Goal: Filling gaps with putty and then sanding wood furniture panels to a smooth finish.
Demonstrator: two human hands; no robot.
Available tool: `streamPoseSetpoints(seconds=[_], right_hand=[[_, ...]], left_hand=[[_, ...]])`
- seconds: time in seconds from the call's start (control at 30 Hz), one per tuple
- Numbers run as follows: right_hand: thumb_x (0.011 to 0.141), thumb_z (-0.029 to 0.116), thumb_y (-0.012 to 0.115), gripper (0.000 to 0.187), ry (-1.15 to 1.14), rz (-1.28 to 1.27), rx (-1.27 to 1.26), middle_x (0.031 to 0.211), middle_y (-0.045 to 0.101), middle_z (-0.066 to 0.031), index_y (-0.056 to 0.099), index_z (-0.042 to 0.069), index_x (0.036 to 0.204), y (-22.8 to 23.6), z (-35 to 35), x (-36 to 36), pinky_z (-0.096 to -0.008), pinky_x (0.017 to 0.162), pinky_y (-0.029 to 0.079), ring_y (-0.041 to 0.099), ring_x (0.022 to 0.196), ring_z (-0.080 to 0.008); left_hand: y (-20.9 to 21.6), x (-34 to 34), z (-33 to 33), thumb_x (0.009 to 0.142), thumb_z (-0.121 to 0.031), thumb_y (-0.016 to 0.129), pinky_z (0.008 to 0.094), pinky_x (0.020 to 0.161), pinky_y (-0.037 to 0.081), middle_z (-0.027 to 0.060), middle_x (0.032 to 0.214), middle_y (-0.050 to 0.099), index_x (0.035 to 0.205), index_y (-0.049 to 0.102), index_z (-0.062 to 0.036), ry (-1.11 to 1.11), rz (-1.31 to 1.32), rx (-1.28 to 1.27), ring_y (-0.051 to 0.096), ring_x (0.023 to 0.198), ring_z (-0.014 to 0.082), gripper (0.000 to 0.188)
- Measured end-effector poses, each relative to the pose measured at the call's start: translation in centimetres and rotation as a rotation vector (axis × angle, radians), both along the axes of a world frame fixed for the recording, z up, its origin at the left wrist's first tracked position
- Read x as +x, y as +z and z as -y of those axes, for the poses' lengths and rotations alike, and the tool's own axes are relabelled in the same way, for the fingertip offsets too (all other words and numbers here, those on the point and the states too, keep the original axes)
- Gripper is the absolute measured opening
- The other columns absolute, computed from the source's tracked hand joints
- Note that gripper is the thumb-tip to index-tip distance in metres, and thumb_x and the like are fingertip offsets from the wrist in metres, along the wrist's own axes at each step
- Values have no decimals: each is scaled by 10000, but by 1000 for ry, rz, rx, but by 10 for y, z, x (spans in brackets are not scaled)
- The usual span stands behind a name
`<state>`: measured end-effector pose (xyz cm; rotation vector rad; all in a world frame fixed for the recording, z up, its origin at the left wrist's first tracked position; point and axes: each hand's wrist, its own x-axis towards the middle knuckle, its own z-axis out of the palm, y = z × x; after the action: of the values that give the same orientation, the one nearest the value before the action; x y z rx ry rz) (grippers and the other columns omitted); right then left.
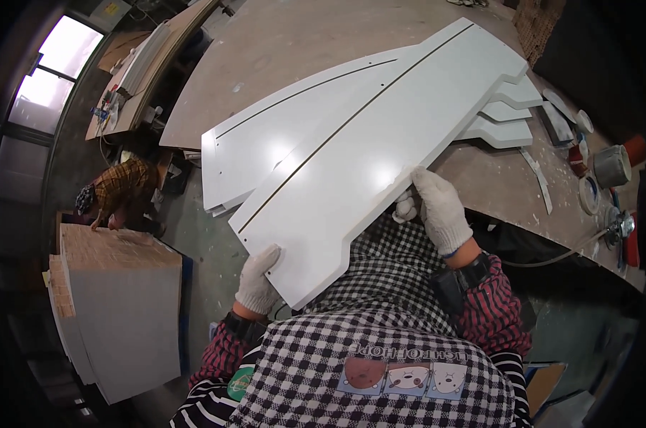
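A long white panel (359, 164) with a dark groove and a notched edge lies tilted across the front of me, held in both hands. In a white knitted glove, my left hand (259, 279) grips its near-left end, thumb on top. My right hand (443, 212), gloved alike, grips its near long edge, thumb on the face and fingers curled below. Under and behind it rest similar white panels (259, 139), stacked on the table; their notched ends (505, 114) stick out at the right. The held panel hides most of the stack.
The brown table (473, 167) carries a grey cup (612, 166), tape rolls (588, 195), a dark block (556, 123) and a white strip (537, 180) at the right. An air tool (619, 227) with a hose is at its edge. Leftward, a person (127, 187) bends by stacked boards (127, 307).
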<state>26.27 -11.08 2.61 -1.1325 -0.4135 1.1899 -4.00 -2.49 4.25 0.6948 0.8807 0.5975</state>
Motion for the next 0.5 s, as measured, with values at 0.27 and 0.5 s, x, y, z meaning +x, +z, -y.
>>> streamPoseSetpoints(seconds=[0.27,0.5], right_hand=[[952,220,541,256,12,33,-29,776,635,-85,606,-20,893,8,16,0,-274,556,517,610,619,-144],[977,219,492,291,24,-91,-55,735,616,-71,602,-40,899,10,17,-6,-265,593,513,593,610,-149]], left_hand=[[-3,-29,3,856,-139,547,436,952,471,207,1227,546,1304,412,70,-120,-84,-110,565,1118,312,512],[-19,-116,1,788,-246,670,506,976,453,221,1272,526,1369,332,44,-251,-158,-194,551,1148,363,732]])
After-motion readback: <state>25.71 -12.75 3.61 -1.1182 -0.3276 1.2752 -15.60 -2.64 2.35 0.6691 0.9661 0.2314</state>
